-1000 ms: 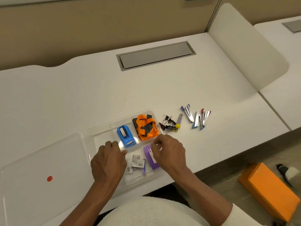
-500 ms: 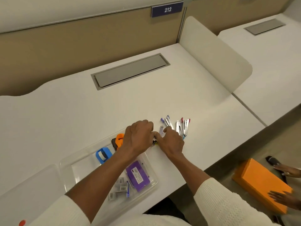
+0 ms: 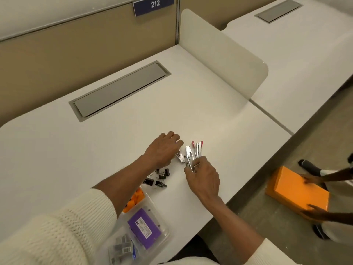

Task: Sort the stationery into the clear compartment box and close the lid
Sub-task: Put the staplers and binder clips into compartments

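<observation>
Several small metal staple removers [image 3: 197, 149] with red tips lie fanned out on the white desk. My right hand [image 3: 203, 175] pinches the near end of one silver staple remover [image 3: 188, 156]. My left hand [image 3: 164, 150] is curled over another staple remover [image 3: 180, 157], whose metal end pokes out from under my fingers. A pile of black binder clips [image 3: 157, 178] lies loose just below my left wrist. The clear compartment box [image 3: 164, 229] stands open at the bottom, holding a purple box [image 3: 143, 228], orange pieces [image 3: 136, 197] and small grey staple packs [image 3: 122, 247]. My left sleeve hides its left part.
A grey cable hatch [image 3: 120, 90] is set into the desk at the back. A cream divider panel [image 3: 221, 52] stands on the right. The desk's front edge [image 3: 236, 194] runs close to my right hand. On the floor, another person's hands hold an orange box [image 3: 294, 190].
Both hands left the box and the binder clips and moved right onto the staple removers. The view swung right, so the box now sits at the bottom.
</observation>
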Demonstrator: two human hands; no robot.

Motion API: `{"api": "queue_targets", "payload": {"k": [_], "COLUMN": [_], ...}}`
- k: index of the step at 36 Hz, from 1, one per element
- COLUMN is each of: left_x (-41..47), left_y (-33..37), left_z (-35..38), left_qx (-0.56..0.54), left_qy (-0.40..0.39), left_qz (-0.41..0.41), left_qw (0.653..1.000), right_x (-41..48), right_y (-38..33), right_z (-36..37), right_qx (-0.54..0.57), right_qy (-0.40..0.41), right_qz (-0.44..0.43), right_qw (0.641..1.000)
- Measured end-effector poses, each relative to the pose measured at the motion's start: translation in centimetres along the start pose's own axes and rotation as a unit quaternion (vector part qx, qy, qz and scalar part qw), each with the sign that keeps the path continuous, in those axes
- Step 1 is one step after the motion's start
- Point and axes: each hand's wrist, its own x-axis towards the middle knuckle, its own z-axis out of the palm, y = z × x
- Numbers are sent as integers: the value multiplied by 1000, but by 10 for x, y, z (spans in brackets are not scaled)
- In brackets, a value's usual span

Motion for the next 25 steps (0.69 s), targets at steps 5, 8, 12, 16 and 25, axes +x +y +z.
{"api": "queue_targets", "payload": {"k": [5,8,12,16,25], "left_x": [9,11,11,7,-15], "left_y": [0,2,3,0,0], "left_z": [9,12,16,16,10], "left_qx": [15,25,36,37,-52], "left_qy": [-20,-16,-2,1,41], "left_qz": [39,52,52,39,-140], "left_qw": [999,998,998,999,988], "right_x": [30,46,62,68,64], "right_y": [18,28,32,29,7], "right_z": [-23,-25,-22,-15,7], "right_qx": [119,103,-8,-96,-209], "right_qy": [35,55,57,41,18], "right_qz": [86,63,-4,-17,-7], "right_qw": [988,991,998,994,978]}}
